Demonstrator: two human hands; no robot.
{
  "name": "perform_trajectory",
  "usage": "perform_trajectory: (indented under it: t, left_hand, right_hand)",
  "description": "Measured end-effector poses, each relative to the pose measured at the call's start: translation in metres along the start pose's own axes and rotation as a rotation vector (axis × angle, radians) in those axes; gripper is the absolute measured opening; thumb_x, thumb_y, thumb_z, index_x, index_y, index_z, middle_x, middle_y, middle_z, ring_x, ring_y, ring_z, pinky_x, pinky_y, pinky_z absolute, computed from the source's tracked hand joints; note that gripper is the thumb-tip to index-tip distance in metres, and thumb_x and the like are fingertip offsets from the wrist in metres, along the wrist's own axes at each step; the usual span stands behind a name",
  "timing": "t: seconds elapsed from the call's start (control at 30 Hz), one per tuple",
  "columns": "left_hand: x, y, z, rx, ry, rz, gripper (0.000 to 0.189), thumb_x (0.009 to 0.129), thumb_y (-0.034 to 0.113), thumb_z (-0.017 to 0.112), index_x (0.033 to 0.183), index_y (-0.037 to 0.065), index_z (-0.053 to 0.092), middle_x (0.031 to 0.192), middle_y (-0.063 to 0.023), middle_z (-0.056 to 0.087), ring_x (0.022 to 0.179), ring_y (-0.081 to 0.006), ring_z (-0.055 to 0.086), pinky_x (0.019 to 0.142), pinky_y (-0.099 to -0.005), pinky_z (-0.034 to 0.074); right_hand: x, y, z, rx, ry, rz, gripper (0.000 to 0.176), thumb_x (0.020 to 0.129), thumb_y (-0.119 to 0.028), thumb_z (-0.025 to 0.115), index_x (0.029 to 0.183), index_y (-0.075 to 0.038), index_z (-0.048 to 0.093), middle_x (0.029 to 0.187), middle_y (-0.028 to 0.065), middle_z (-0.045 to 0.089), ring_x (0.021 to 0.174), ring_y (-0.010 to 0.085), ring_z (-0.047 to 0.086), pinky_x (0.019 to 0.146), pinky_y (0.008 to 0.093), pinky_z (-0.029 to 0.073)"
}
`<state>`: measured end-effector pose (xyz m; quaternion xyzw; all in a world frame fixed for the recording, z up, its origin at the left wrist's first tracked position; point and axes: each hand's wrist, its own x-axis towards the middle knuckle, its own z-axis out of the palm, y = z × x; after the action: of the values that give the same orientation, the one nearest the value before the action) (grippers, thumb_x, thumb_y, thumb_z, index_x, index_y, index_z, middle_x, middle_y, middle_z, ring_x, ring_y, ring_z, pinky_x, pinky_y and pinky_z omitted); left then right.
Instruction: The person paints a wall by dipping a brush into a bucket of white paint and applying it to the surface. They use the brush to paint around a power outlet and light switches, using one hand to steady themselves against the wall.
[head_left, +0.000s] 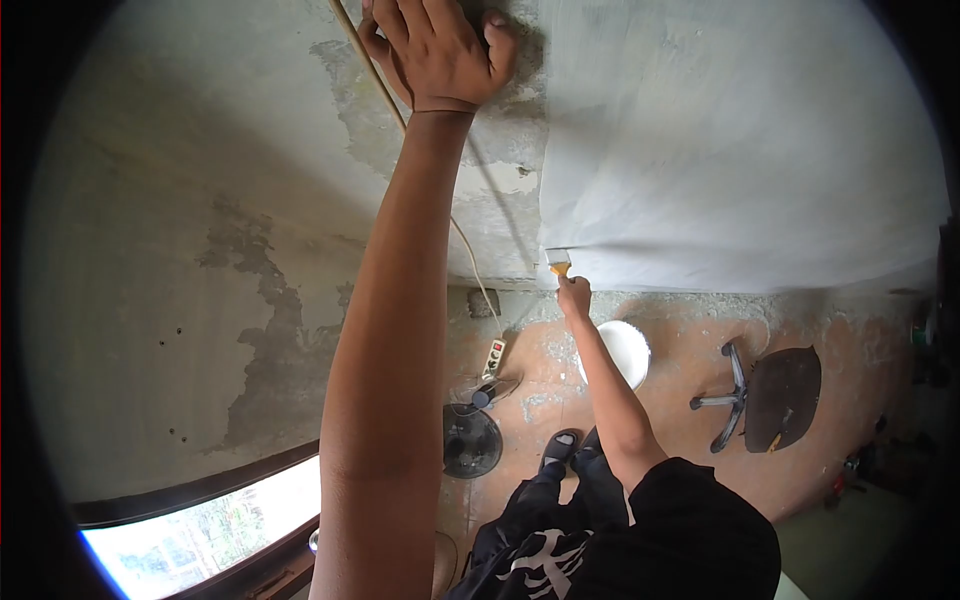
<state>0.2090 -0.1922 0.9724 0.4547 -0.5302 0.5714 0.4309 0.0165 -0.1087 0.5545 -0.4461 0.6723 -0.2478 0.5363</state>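
Note:
My left hand (440, 48) lies against the bare grey patch of wall at the top of the view, fingers apart and partly cut off by the frame edge. Beside it a pale cable (372, 70) runs down the wall. Lower down, my right hand (574, 297) grips the yellow handle of a putty knife (559, 264). Its blade is at the wall, right by the straight edge of the smooth whitish coating (700, 150), close above the floor. A white bucket (630, 352) stands on the floor just below my right forearm.
On the reddish floor a power strip (494, 357) lies with a plug and wires, near a black round object (472, 442). At right is a chair base (737, 398) beside a dark chair seat (785, 398). A window (220, 530) is at lower left.

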Motion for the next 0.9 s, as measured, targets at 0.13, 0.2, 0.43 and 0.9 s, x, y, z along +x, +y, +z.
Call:
perform_trajectory:
  t: [0.13, 0.2, 0.43, 0.9]
  left_hand:
    - [-0.002, -0.001, 0.001, 0.015, 0.013, 0.014, 0.054, 0.091, 0.044, 0.029, 0.127, 0.008, 0.045, 0.14, -0.0173, 0.038, 0.129, -0.0355, 0.035, 0.105, -0.0474, 0.018]
    - [-0.001, 0.001, -0.001, -0.01, -0.002, -0.014, 0.054, 0.091, 0.045, 0.029, 0.127, 0.008, 0.045, 0.14, -0.0174, 0.039, 0.129, -0.0357, 0.035, 0.105, -0.0475, 0.019]
    - [-0.002, 0.003, -0.008, -0.034, -0.081, -0.063, 0.056, 0.091, 0.046, 0.029, 0.13, 0.007, 0.043, 0.141, -0.0183, 0.037, 0.13, -0.0361, 0.034, 0.105, -0.0468, 0.019]
    - [-0.009, 0.012, -0.015, -0.013, -0.091, -0.162, 0.045, 0.09, 0.04, 0.036, 0.124, 0.013, 0.046, 0.139, -0.015, 0.04, 0.13, -0.0352, 0.033, 0.106, -0.0444, 0.02]
  right_hand:
    - [-0.029, -0.037, -0.021, 0.11, -0.001, -0.043, 0.025, 0.086, -0.021, 0.06, 0.077, 0.003, 0.055, 0.061, 0.0114, 0.06, 0.054, 0.0189, 0.059, 0.051, 0.0327, 0.044]
    - [-0.05, -0.061, -0.037, 0.157, -0.015, -0.069, 0.024, 0.087, -0.019, 0.06, 0.078, 0.002, 0.054, 0.06, 0.0097, 0.058, 0.053, 0.0163, 0.056, 0.049, 0.0309, 0.042]
    - [-0.117, -0.141, -0.105, 0.252, -0.067, -0.296, 0.02, 0.091, -0.017, 0.057, 0.08, -0.001, 0.05, 0.057, 0.0001, 0.049, 0.045, 0.005, 0.039, 0.041, 0.0216, 0.028]
    - [-0.206, -0.143, -0.245, 0.46, -0.204, -0.487, 0.019, 0.095, -0.02, 0.049, 0.087, -0.004, 0.047, 0.055, -0.0008, 0.045, 0.044, 0.0044, 0.038, 0.039, 0.0203, 0.027]
